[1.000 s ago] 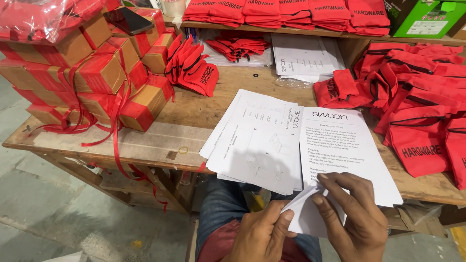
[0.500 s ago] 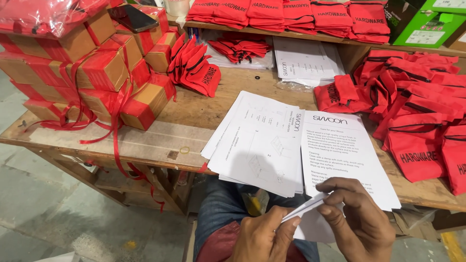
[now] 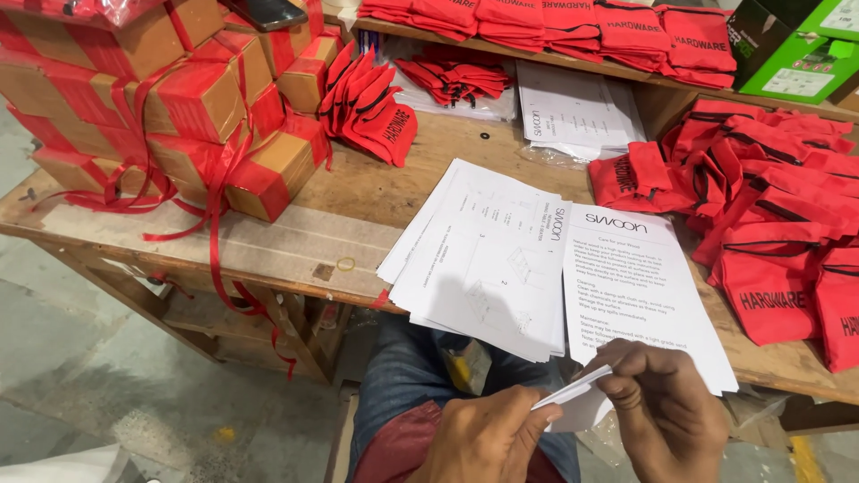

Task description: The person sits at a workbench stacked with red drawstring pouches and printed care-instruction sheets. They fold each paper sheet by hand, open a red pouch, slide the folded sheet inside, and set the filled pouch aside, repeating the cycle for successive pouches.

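- Folded white paper sheet (image 3: 573, 395): thin, flat, creased; its edge is pinched between the fingertips of both hands, above the lap and just below the edge of the worn wooden table (image 3: 358, 215).
- Left hand (image 3: 488, 440): fingers together, clamped on the sheet's left end, knuckles up.
- Right hand (image 3: 664, 410): fingers curled, clamped on the sheet's right end.
- Beyond the fingers: stacked white printed sheets (image 3: 488, 259); right of them, red fabric pouches (image 3: 769, 215).

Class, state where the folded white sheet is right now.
In the head view, the folded white sheet sits bottom centre, pinched between the left hand and right hand, just below the paper stacks at the workbench edge.
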